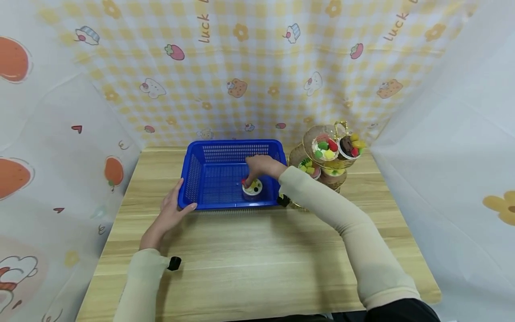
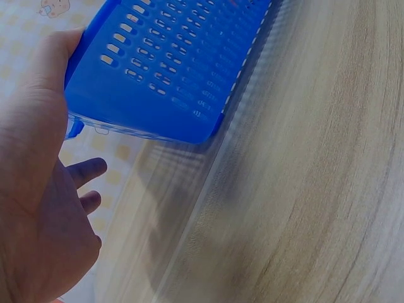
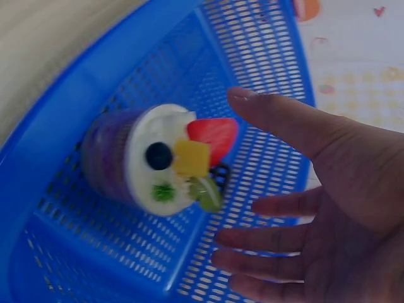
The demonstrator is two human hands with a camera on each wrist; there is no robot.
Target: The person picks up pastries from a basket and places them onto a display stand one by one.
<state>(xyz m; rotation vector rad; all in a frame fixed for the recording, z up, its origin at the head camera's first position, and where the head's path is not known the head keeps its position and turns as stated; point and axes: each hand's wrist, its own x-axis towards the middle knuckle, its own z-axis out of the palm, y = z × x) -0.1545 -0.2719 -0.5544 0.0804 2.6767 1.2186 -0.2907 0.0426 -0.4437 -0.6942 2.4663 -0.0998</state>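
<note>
A blue plastic basket (image 1: 217,179) stands at the back of the wooden table. My left hand (image 1: 170,210) holds its front left corner; in the left wrist view the thumb (image 2: 57,53) meets the rim. Inside the basket, toward the front right, a dessert cup (image 1: 252,188) stands upright. In the right wrist view this dessert cup (image 3: 154,161) has a purple body and a white top with a strawberry piece, a yellow cube, a blueberry and a green slice. Over it my right hand (image 1: 260,165) is spread, thumb and fingers apart from the cup.
Right of the basket rises a tiered gold-trimmed stand (image 1: 311,134) with several more dessert cups, partly behind my right forearm. A checked curtain (image 1: 241,67) hangs behind the table. Wooden tabletop (image 1: 241,259) stretches in front of the basket.
</note>
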